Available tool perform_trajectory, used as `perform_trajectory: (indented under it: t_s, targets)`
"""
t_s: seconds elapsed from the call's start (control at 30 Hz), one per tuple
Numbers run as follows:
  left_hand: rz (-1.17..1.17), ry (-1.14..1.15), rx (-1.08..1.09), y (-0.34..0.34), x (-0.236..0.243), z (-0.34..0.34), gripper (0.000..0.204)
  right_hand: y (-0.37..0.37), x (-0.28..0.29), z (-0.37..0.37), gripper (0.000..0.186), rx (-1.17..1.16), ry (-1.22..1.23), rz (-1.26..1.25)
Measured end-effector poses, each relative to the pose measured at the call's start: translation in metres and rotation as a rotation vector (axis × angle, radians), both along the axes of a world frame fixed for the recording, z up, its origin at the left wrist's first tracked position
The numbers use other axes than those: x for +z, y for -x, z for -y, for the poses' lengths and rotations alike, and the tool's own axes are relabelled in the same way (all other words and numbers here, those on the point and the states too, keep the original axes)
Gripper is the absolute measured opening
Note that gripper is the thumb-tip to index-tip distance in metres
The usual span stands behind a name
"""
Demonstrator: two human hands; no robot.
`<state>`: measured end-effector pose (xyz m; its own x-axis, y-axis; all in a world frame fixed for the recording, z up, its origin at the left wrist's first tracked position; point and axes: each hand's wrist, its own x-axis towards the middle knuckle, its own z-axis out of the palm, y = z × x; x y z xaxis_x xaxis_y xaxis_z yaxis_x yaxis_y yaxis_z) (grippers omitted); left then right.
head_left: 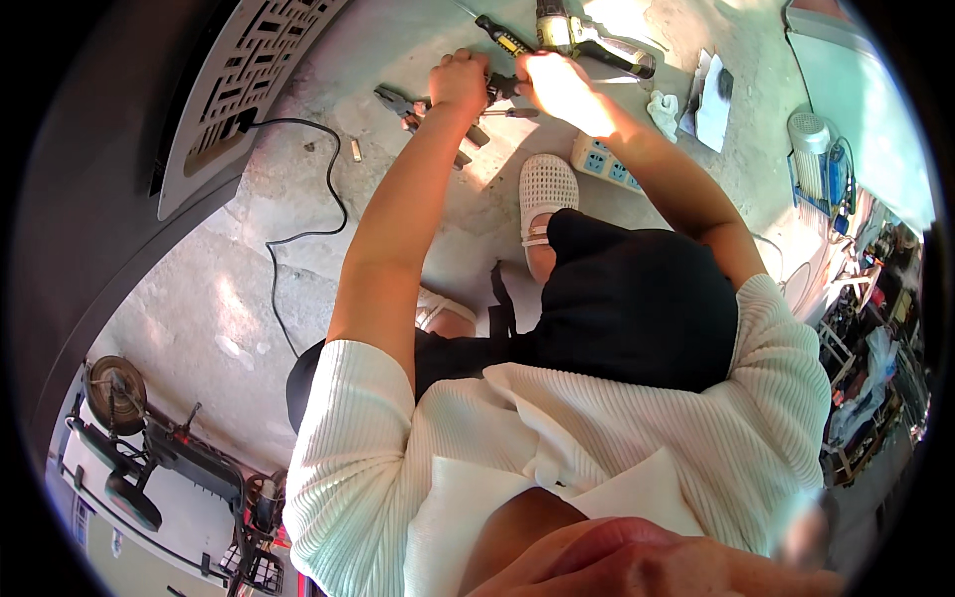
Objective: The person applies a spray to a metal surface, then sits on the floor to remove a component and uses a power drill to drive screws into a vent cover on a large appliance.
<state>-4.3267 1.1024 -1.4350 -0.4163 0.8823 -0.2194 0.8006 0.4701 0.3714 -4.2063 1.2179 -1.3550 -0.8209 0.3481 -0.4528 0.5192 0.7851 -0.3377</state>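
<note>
Both arms reach out over the concrete floor (388, 60). My left hand (460, 82) is closed, its fingers curled beside a small dark part (504, 88) between the two hands. On the part's other side my right hand (559, 90), brightly lit, has its fingers bent in against it. What either hand grips is too small and too hidden to make out. Pliers (396, 101) lie left of my left wrist, with more dark-handled tools (476, 137) under it. A thin tool (511, 113) lies just below the part. Beyond my hands rests a black-and-yellow screwdriver (505, 38).
A cordless drill (557, 28) lies beyond my right hand. Near my shoe (548, 184) sits a power strip (603, 159); white paper (710, 109) lies farther right. A black cable (336, 179) runs from the slotted panel (239, 90) at left. A motor (811, 139) stands at right.
</note>
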Motion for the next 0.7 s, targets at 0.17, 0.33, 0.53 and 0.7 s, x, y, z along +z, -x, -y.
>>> perform_trajectory:
  t_s: [0.17, 0.33, 0.53, 0.7]
  targets:
    - [0.191, -0.042, 0.025, 0.012, 0.001, -0.002, 0.017, -0.034, -0.026, 0.027, 0.029, 0.074, -0.033, 0.224]
    - [0.477, -0.087, 0.121, 0.028, 0.006, 0.002, 0.020, -0.053, -0.017, 0.017, 0.025, 0.041, 0.048, 0.210]
    - [1.261, -0.245, 0.546, 0.038, -0.002, -0.003, 0.027, -0.049, -0.001, -0.005, 0.022, -0.171, -0.055, -0.217]
    - [0.657, -0.047, 0.281, 0.028, 0.010, -0.004, 0.028, -0.052, 0.005, -0.051, 0.042, -0.222, -0.529, -0.213]
